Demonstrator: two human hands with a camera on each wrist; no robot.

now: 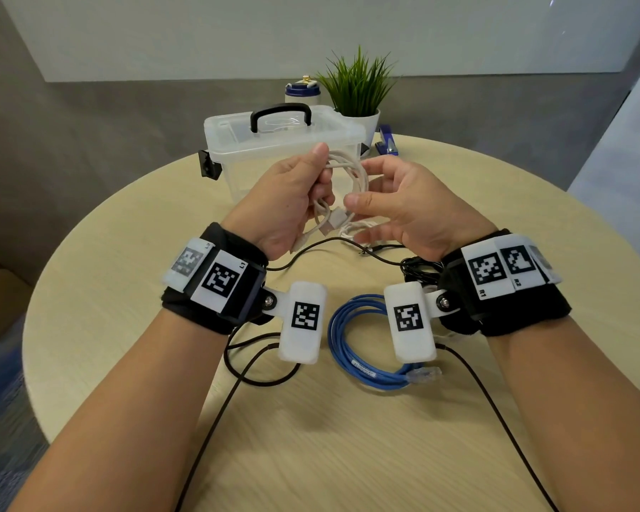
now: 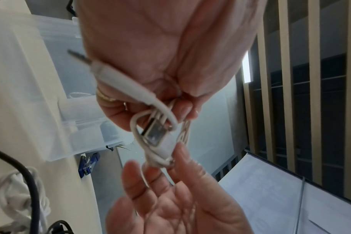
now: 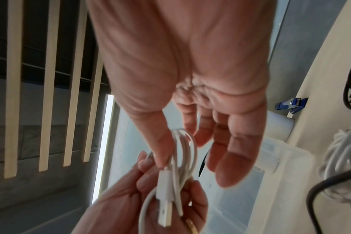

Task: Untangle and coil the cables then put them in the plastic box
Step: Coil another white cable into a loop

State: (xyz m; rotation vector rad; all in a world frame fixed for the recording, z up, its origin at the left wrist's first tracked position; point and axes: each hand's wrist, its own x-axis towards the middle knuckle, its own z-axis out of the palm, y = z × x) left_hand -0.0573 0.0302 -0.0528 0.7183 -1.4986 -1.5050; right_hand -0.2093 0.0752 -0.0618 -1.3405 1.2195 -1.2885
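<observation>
My left hand (image 1: 296, 190) grips a coiled white USB cable (image 1: 355, 175) in the air in front of the clear plastic box (image 1: 274, 142), whose lid is closed. The cable's USB plug (image 1: 337, 218) hangs below the fist and also shows in the left wrist view (image 2: 156, 131). My right hand (image 1: 396, 201) is beside the coil with its fingers spread, its thumb touching the loops (image 3: 184, 150). A coiled blue network cable (image 1: 348, 349) lies on the table near me. A black cable bundle (image 1: 418, 267) and a heap of thin white cable (image 1: 363, 230) lie under my hands.
The round wooden table (image 1: 126, 290) holds a potted plant (image 1: 359, 94), a blue stapler (image 1: 387, 142) and a white jar (image 1: 303, 92) behind the box. Black cords from my wrist cameras trail across the near part of the table.
</observation>
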